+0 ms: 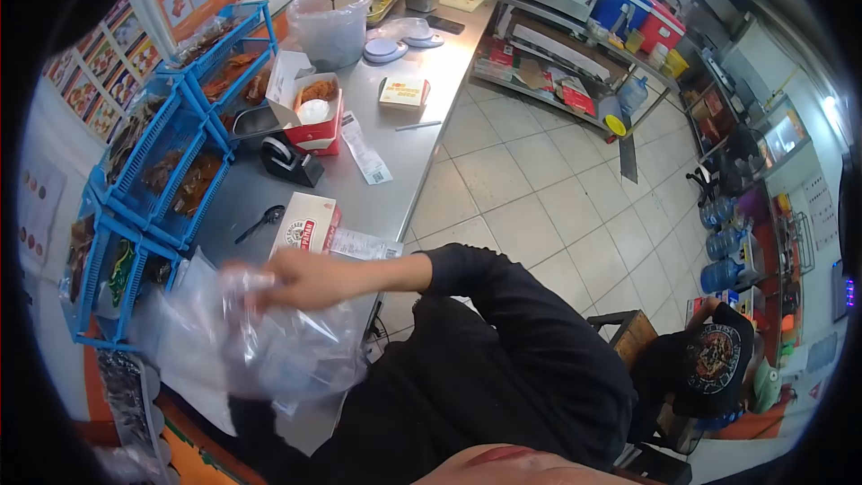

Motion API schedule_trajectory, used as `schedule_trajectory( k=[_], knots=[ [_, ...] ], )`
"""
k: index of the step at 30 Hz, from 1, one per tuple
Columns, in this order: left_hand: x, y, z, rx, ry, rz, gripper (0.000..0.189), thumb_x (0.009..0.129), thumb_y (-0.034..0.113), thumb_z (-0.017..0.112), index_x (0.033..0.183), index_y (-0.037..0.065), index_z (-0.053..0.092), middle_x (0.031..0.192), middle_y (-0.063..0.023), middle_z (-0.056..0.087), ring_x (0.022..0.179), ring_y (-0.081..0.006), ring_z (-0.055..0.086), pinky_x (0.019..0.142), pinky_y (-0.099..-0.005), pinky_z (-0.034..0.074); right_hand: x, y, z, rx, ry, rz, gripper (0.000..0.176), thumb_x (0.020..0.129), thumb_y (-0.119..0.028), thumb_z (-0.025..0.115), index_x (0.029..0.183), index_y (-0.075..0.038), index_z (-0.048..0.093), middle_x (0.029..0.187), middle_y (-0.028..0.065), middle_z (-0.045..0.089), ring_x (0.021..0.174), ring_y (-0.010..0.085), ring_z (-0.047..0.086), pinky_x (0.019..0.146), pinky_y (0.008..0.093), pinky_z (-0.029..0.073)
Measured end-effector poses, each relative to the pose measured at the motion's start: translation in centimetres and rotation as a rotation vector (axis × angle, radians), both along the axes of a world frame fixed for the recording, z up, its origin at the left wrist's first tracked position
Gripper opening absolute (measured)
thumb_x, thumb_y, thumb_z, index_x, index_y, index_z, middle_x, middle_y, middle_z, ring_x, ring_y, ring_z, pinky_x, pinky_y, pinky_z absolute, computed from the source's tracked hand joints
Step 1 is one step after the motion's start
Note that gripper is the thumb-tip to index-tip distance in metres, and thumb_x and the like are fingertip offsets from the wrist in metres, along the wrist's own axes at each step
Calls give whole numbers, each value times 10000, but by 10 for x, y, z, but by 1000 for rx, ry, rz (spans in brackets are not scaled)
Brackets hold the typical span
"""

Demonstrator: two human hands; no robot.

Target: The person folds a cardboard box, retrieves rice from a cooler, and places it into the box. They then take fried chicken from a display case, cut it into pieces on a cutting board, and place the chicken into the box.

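Note:
My right hand (301, 277) is closed on the upper part of a clear plastic bag (314, 350), above the near end of the metal counter (359, 202). The bag hangs loose and crumpled, partly smeared by motion. My left hand (241, 350) is behind and within the plastic; its fingers are blurred and hidden. Just beyond my right hand lies a closed white and red food box (308, 220), with a receipt (366, 245) beside it. A black spoon (260, 224) rests to the left of that box.
Blue baskets of packets (166, 171) line the left wall. Farther up the counter are a tape dispenser (292, 163), an open box with fried chicken and rice (314, 112), another receipt (366, 151), a small yellow-white box (403, 92) and a white bucket (330, 27). A person (709, 364) sits at right.

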State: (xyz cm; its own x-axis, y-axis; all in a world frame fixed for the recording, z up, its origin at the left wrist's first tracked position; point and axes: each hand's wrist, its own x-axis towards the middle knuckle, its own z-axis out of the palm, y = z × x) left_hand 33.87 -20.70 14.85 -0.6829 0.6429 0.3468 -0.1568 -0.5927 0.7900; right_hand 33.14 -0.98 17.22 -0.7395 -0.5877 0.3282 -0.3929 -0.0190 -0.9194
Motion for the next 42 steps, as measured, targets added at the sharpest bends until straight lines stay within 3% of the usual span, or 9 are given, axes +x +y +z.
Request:
schedule_trajectory(
  k=[13, 15, 20, 27, 29, 32, 34, 40, 42],
  knots=[
    [18, 170, -54, 584, -473, -113, 781, 646, 434, 661, 1258, 115, 296, 1223, -175, 366, 1109, -287, 387, 859, -407, 382, 42, 212, -64, 105, -154, -1054, 332, 831, -328, 472, 811, -25, 606, 505, 83, 507, 472, 157, 482, 472, 328, 379],
    [10, 190, -68, 497, -402, -359, 1131, 518, 495, 711, 1326, 187, -17, 1372, -140, -66, 1236, -418, 29, 933, -587, 211, 60, 253, -72, 124, -182, -1117, 330, 833, -321, 471, 806, -18, 600, 511, 75, 508, 478, 149, 480, 470, 320, 376],
    [31, 253, -59, -175, -255, -180, 856, 676, 227, 663, 1316, 164, 97, 1236, -205, 337, 1033, -348, 461, 796, -404, 458, 129, 335, -64, 205, -196, -1352, 312, 844, -286, 459, 843, -9, 602, 527, 64, 515, 496, 121, 476, 467, 296, 364],
    [42, 348, -145, -446, -626, -5, 248, 782, 130, 576, 999, 38, 500, 849, -50, 576, 788, -110, 554, 722, -263, 468, 197, 405, -90, 240, -45, -1406, 294, 849, -275, 470, 900, -19, 606, 620, 50, 565, 545, 90, 484, 500, 234, 386],
    [43, 363, -180, -46, -490, -184, 166, 798, 179, 568, 902, 52, 550, 792, -23, 575, 739, -84, 544, 697, -231, 449, 214, 429, -104, 316, -234, -1339, 298, 837, -276, 490, 946, -16, 588, 706, 88, 598, 627, 112, 519, 583, 247, 412],
    [85, 413, -132, -445, -411, 274, 149, 787, 181, 579, 849, 52, 538, 802, -15, 564, 733, -83, 532, 658, -219, 432, 214, 448, -136, 455, -225, -1503, 317, 800, -303, 525, 879, -2, 584, 519, 89, 521, 471, 191, 491, 497, 303, 401],
    [97, 421, -132, -565, -336, 148, 218, 741, 182, 622, 870, 42, 516, 842, -30, 560, 743, -106, 534, 661, -233, 429, 207, 438, -125, 1021, 989, -1932, 327, 768, -303, 561, 832, 17, 558, 488, 87, 504, 428, 227, 451, 469, 310, 397],
    [135, 439, -152, -744, 196, 253, 370, 602, 113, 686, 869, 17, 450, 775, -56, 502, 743, -133, 486, 633, -245, 406, 194, 384, -166, 370, -418, -600, 266, 769, -220, 544, 665, 21, 502, 465, 71, 458, 421, 162, 414, 415, 289, 327],
    [99, 363, -117, -832, 177, 535, 312, 609, 56, 637, 846, 26, 436, 704, -30, 439, 686, -114, 440, 606, -247, 387, 173, 459, -170, 708, 166, -879, 274, 807, -164, 476, 619, 34, 503, 481, 158, 457, 397, 178, 395, 405, 328, 298]
  ],
)
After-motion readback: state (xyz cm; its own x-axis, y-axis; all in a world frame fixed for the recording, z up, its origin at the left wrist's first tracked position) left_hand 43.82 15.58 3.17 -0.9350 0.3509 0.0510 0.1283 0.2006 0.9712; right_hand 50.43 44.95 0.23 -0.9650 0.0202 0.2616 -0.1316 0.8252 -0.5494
